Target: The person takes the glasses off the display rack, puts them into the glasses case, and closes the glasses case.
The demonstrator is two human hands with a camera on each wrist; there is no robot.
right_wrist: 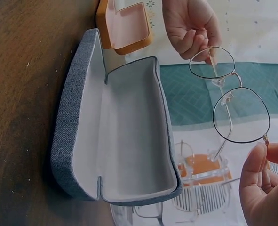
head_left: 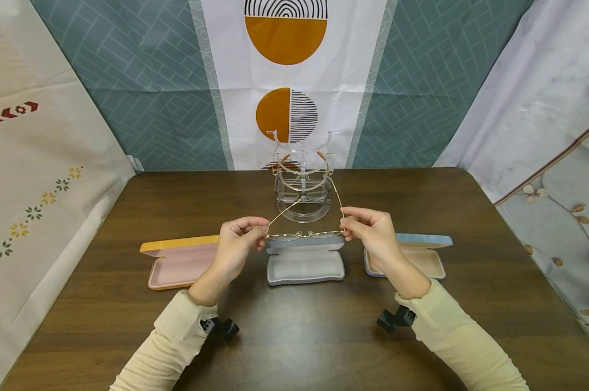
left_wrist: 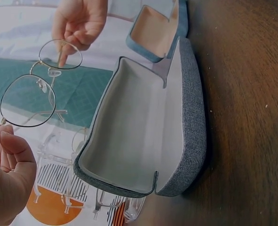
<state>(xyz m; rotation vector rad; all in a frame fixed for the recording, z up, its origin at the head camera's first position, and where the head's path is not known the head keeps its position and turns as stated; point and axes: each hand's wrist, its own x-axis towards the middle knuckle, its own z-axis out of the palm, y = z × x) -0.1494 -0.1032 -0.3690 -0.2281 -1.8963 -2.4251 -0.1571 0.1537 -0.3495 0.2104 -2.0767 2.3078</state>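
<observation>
A pair of thin gold-rimmed eyeglasses (head_left: 325, 234) hangs above the middle case, its temples unfolded and pointing toward the back. My left hand (head_left: 241, 239) pinches the left temple close to the hinge, between thumb and fingers. Near the other hinge, my right hand (head_left: 369, 231) pinches the right temple. Below the glasses lies a grey fabric glasses case (head_left: 306, 269), open, with a pale grey lining; its inside shows bare in the left wrist view. Both round lenses (right_wrist: 242, 115) appear clearly in the right wrist view.
Left of the middle case lies an open yellow case (head_left: 182, 271) with pink lining. An open blue case (head_left: 428, 263) with beige lining is on the right, partly behind my right hand. Behind the glasses stands a clear tiered display stand (head_left: 302, 217) holding other glasses.
</observation>
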